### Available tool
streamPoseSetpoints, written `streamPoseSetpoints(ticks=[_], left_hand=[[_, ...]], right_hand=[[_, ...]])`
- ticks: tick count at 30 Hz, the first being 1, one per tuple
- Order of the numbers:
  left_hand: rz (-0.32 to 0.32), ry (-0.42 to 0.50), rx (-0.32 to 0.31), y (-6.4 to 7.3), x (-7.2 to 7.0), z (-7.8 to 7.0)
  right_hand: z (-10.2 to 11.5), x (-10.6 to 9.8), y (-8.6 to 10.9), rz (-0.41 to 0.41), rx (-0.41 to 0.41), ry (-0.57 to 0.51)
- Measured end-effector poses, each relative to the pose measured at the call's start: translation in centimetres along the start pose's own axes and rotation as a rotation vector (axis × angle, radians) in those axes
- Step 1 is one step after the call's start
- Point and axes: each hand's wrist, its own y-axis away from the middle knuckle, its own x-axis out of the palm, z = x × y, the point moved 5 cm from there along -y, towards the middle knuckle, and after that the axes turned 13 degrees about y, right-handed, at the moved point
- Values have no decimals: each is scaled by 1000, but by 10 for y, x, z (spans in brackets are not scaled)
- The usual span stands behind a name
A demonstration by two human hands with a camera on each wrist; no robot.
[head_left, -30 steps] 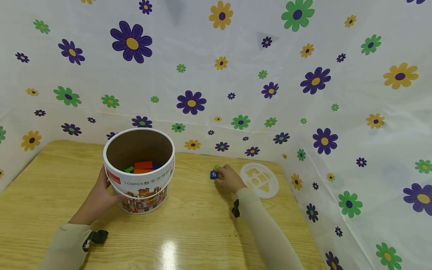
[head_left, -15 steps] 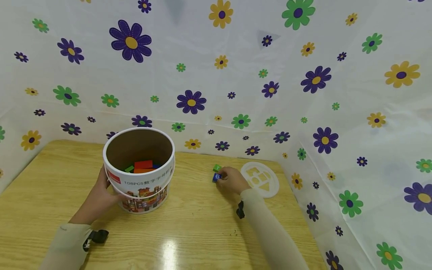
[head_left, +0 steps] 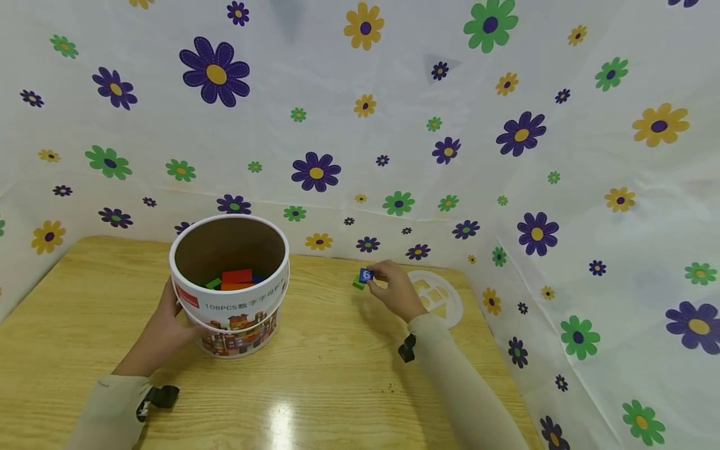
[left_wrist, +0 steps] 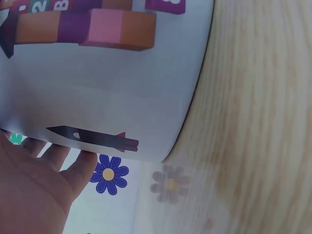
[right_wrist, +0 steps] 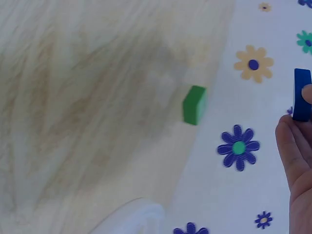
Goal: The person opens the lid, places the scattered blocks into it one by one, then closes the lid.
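A white bucket (head_left: 247, 315) with printed block pictures and a thin handle stands upright on the table. My left hand (head_left: 171, 331) holds its left side, thumb towards the front, fingers passing behind the wall; the left wrist view shows the fingers (left_wrist: 80, 173) against the bucket. Inside lie red (head_left: 237, 275), orange, green and blue blocks. My right hand (head_left: 398, 290) pinches a small blue block (head_left: 366, 275) marked with a white 6, also seen edge-on in the right wrist view. A green block (right_wrist: 194, 105) rests on the table, partly behind the blue one in the head view.
A flat white plate with cut-out shapes (head_left: 457, 306) lies on the wooden table (head_left: 320, 387), right of my right hand and partly hidden by it. Flower-printed white cloth (head_left: 337, 137) rises behind the table and along its right side.
My right hand has lifted the blue block off the table and turned its 6 face towards the head camera. The left hand and bucket have stayed in place.
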Motion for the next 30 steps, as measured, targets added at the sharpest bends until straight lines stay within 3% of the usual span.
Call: streamPoseSetpoints(ticks=[4, 14, 25, 30], left_hand=[[-6, -11, -18, 1, -1, 1], [-6, -15, 12, 2, -1, 1], [-8, -15, 1, 2, -1, -1], [-8, -16, 4, 1, -1, 1]], right_hand=[[11, -5, -3, -26, -18, -1], [41, -13, -12, -60, -110, 10], [95, -27, -29, -95, -245, 12], [121, -30, -35, -168, -328, -14]])
